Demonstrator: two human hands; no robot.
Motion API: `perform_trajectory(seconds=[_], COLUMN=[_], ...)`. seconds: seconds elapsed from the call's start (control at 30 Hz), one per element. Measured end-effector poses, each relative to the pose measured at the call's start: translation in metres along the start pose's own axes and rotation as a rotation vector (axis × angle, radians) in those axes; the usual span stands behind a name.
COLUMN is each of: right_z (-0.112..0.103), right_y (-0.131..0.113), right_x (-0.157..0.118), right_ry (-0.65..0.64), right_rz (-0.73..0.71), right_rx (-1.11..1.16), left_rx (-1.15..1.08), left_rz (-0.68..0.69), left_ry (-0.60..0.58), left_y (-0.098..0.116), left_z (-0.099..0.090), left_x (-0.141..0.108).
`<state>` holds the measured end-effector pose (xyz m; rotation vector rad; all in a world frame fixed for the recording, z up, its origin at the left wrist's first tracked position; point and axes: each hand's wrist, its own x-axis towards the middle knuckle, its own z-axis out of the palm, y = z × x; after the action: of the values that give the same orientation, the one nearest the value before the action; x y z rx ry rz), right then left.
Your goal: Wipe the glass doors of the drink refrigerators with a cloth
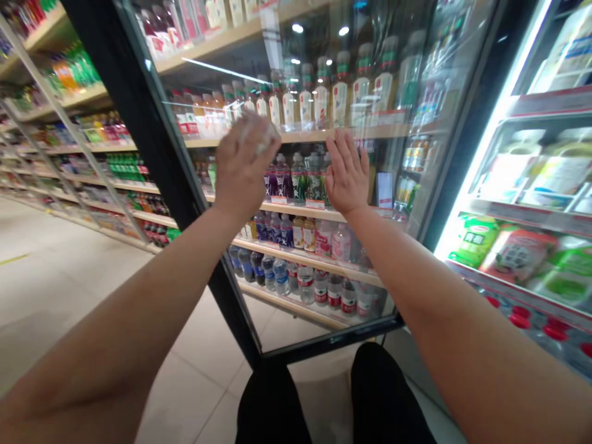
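A glass door (296, 333) with a black frame stands swung open in front of me. My left hand (243, 166) presses a crumpled whitish cloth (259, 131) against the upper left of the pane; motion blurs the cloth, so its material is unclear. Lower and to the right, my right hand (346, 172) lies flat with its fingers stretched out, seemingly touching the glass. It holds nothing. Through the pane, rows of drink bottles (320, 105) show on wooden shelves, partly hidden behind both hands.
To the right is a lit cooler with white-labelled bottles (513, 163) and green and pink packs (518, 253). Long drink shelves (97, 148) run along the left. My legs (272, 404) are close beneath the door's bottom edge, above a tiled floor (194, 376).
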<state>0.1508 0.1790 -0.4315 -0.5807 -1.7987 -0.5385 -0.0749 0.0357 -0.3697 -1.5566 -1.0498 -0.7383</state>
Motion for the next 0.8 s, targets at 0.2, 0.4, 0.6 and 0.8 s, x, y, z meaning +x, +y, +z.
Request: perform_trajectory(seconds=[0.2, 0.4, 0.6, 0.8], right_z=[0.001, 0.0, 0.0, -0.006], right_y=[-0.003, -0.002, -0.001, -0.006], right_x=[-0.001, -0.001, 0.0, -0.001], right_ry=[0.082, 0.017, 0.03, 0.0], right_rz=[-0.001, 0.002, 0.001, 0.033], right_rx=[-0.008, -0.003, 0.009, -0.038], left_rx=[-0.019, 0.046, 0.131, 0.091], left_rz=[-0.184, -0.209, -0.173, -0.23], left_ry=[-0.052, 0.087, 0.03, 0.14], left_y=[-0.003, 0.014, 0.02, 0.022], left_z=[-0.022, -0.012, -0.015, -0.017], left_x=[-0.001, -0.03, -0.035, -0.048])
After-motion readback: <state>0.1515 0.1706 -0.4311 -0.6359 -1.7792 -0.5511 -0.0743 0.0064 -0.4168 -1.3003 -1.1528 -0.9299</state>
